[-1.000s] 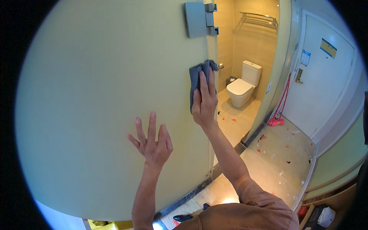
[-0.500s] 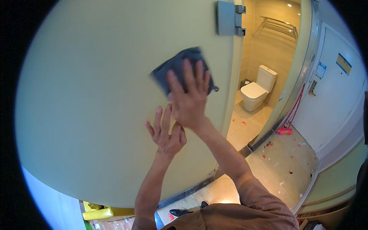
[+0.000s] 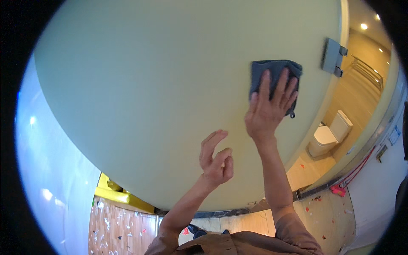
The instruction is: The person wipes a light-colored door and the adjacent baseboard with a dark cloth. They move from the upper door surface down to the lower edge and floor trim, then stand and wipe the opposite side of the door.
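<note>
A folded dark blue-grey cloth (image 3: 272,72) with a small loop at its lower corner lies flat against a large pale green panel (image 3: 161,106). My right hand (image 3: 267,112) holds it there, palm forward, with fingers spread over the cloth. Lower and to the left, my left hand (image 3: 216,159) hovers near the panel with nothing in it, its fingers loosely bent and apart. Whether those fingertips touch the panel, I cannot tell.
A metal hinge (image 3: 331,55) sits at the panel's right edge. Beyond is a bathroom with a white toilet (image 3: 325,138) and a towel rack (image 3: 367,72). A yellow piece of furniture (image 3: 119,195) stands lower left. Paper scraps litter the wooden floor (image 3: 123,229). A pink-headed mop (image 3: 338,190) stands right.
My right hand and the cloth have shifted right across the panel toward the hinge edge. My left hand has come away from the right wrist. The view has swung left.
</note>
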`<state>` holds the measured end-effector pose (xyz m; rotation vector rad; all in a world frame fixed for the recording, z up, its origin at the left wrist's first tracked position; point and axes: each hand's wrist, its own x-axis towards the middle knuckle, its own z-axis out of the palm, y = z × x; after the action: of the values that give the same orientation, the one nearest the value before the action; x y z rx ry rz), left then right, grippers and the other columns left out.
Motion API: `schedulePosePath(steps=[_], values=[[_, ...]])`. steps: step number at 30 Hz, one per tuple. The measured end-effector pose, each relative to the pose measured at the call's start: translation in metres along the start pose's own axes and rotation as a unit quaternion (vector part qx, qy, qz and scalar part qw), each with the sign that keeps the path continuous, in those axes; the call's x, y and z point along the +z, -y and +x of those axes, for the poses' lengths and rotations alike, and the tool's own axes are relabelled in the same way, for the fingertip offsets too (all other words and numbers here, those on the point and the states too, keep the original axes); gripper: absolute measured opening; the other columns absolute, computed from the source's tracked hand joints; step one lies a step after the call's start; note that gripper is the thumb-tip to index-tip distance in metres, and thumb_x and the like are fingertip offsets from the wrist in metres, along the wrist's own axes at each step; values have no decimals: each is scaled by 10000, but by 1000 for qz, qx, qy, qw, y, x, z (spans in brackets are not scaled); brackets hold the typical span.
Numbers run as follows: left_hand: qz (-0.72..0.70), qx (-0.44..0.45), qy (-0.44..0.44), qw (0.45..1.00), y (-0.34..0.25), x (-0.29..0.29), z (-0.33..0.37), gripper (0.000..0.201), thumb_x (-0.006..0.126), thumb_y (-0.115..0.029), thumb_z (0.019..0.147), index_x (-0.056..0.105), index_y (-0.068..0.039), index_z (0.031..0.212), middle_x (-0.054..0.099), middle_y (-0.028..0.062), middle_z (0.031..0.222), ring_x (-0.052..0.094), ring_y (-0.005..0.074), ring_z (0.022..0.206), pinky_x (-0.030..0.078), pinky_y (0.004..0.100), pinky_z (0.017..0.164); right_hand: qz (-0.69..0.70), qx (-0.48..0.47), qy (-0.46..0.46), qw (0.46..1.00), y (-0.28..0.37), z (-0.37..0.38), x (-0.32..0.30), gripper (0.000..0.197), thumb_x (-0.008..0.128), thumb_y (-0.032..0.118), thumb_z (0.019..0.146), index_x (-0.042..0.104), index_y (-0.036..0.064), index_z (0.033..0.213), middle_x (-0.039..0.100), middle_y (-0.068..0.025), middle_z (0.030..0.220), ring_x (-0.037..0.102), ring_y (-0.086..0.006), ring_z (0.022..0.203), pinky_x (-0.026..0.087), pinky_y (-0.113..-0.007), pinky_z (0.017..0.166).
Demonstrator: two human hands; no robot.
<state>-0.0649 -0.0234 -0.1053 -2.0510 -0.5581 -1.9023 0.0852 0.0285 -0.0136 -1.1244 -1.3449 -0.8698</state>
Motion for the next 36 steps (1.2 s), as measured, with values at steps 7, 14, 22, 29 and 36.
schedulePosePath(steps=[7,14,22,29,36], values=[[-25,18,44,999,-5,15,38,258,586,-60,889,588,61,1116,397,328,1469,377,514,1374,327,546,1126,97,-32,15,995,41,-44,15,474,553,337,974,520,176,1418,458,-52,1513,341,-325,1447,202,-521,1181],[-4,26,160,987,4,29,63,561,419,-401,1002,515,67,1295,360,270,1524,314,476,1421,246,558,1134,289,18,-2,957,20,-54,-22,353,599,220,974,635,4,1251,563,-138,1399,455,-392,1359,372,-542,1119],[57,14,153,987,24,13,57,470,481,-282,970,529,46,1304,409,237,1505,356,441,1409,282,538,1124,252,-15,-40,967,31,-65,8,374,517,216,986,624,-41,1235,535,-213,1411,451,-426,1352,310,-550,1119],[72,-3,85,994,29,12,-40,473,528,-354,945,581,16,1235,380,337,1463,358,578,1330,295,617,1074,115,-97,133,980,42,-143,13,436,500,350,956,591,141,1328,553,-95,1376,458,-314,1340,304,-529,1089],[65,-126,180,973,-8,34,-217,422,663,-320,882,624,-60,1213,391,303,1451,393,548,1307,322,626,1063,148,-118,156,969,-24,-334,15,431,509,327,992,566,75,1337,504,-118,1433,385,-336,1409,219,-537,1169]])
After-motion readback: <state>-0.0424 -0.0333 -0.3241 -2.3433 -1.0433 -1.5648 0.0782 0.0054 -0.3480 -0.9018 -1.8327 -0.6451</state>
